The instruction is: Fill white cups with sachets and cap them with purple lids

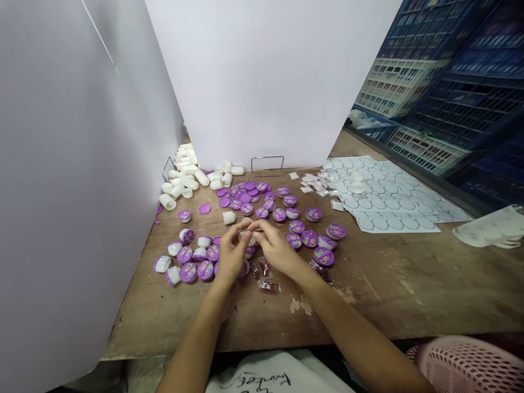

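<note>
My left hand [232, 252] and my right hand [273, 244] meet over the middle of the wooden table [380, 284]. Their fingers are closed round a small whitish cup [247, 236], partly hidden by the fingertips. Purple-lidded cups [205, 269] lie to the left of my left hand, some tipped on their sides. More of them [323, 255] are spread to the right. Flat purple lids [245, 198] are scattered beyond my fingers, beside an empty white cup [229, 218]. Dark red packets [269, 287] lie just below my right hand.
White cups [188, 180] are heaped at the back left. Small clear packets [315, 183] and sheets printed with circles [393, 196] lie at the back right. White panels [262, 82] stand behind and left. Stacked crates [462, 109] rise at right; a pink basket [470, 365] is at lower right.
</note>
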The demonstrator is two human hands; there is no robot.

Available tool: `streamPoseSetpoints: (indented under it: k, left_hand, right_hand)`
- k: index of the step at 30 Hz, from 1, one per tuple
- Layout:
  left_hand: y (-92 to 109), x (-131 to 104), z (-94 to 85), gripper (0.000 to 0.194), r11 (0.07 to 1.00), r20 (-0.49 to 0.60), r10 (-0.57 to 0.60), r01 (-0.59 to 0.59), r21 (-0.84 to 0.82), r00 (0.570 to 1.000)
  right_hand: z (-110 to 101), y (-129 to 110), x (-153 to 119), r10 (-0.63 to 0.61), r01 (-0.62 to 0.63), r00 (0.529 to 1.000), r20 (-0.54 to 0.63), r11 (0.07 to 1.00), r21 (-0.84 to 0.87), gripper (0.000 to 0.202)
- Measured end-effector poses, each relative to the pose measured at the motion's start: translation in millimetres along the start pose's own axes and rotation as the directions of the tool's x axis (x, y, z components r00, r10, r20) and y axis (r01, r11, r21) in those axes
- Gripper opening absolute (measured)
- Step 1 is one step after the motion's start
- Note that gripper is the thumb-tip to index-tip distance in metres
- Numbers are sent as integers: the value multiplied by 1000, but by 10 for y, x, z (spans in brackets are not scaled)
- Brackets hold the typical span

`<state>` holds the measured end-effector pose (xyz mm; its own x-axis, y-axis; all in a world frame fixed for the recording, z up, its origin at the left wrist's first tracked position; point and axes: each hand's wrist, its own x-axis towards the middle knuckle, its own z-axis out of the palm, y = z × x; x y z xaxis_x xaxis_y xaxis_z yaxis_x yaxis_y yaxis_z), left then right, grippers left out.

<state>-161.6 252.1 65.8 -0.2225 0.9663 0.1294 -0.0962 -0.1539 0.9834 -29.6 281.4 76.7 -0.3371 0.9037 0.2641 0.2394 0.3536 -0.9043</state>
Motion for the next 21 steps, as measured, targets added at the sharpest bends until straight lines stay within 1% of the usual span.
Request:
streamPoseSetpoints:
  k: [1, 2, 3, 4, 6, 7, 8, 9, 11, 12, 14, 15, 16, 17, 19, 21]
  left_hand:
    - [0, 5, -2, 32, 997, -34, -42, 40, -67, 999]
    - [1, 14, -9, 35, 984, -61, -102, 91, -151, 993]
    - [6, 27, -21, 37, 960, -85, -169, 144, -240, 982]
    - [15, 42, -36, 37, 927, -103, -236, 191, -322, 966]
    - [44, 72, -65, 32, 852, -128, -350, 258, -456, 928]
    - [61, 83, -75, 28, 813, -125, -396, 284, -509, 910]
    - [79, 89, -80, 24, 776, -109, -431, 306, -552, 896]
    - [94, 90, -79, 23, 744, -88, -456, 326, -583, 885]
    - [108, 75, -64, 29, 719, -59, -474, 347, -602, 879]
    - [106, 61, -53, 34, 735, -64, -463, 343, -584, 884]
    - [84, 26, -30, 44, 822, -102, -399, 306, -481, 911]
    - [68, 6, -18, 45, 873, -114, -354, 284, -397, 928]
    - [53, -13, -6, 44, 918, -114, -304, 260, -299, 946]
    - [43, -32, 6, 40, 953, -102, -252, 229, -196, 962]
    - [44, -69, 28, 33, 987, -51, -157, 156, -27, 986]
    - [80, -105, 33, 34, 994, 7, -109, 108, 30, 994]
  right_hand:
    - [-16, -30, -51, 30, -30, 1000, -8, 999, -16, 17]
    - [-30, -48, -109, 75, -76, 997, -20, 994, -74, 17]
    - [-41, -51, -173, 129, -130, 991, -21, 976, -175, 16]
    - [-43, -38, -242, 189, -181, 982, -6, 933, -309, 15]
    - [-20, 32, -386, 319, -239, 947, 44, 787, -569, 13]
    - [3, 81, -453, 378, -251, 924, 62, 720, -647, 11]
    - [28, 132, -511, 425, -266, 903, 70, 678, -686, 9]
    - [51, 180, -556, 458, -289, 887, 66, 659, -694, 7]
    - [70, 240, -603, 491, -350, 870, 39, 673, -651, 9]
    - [63, 244, -602, 486, -382, 874, 13, 702, -601, 12]
    - [23, 198, -551, 419, -405, 906, -61, 814, -417, 16]
    - [-1, 154, -503, 358, -372, 928, -100, 882, -289, 15]
    - [-21, 103, -443, 287, -306, 949, -133, 939, -158, 15]
    - [-34, 53, -372, 217, -225, 965, -150, 973, -40, 15]
    - [-32, -16, -218, 119, -107, 986, -116, 989, 102, 15]
    - [-2, -21, -77, 93, -85, 994, -50, 986, 141, 14]
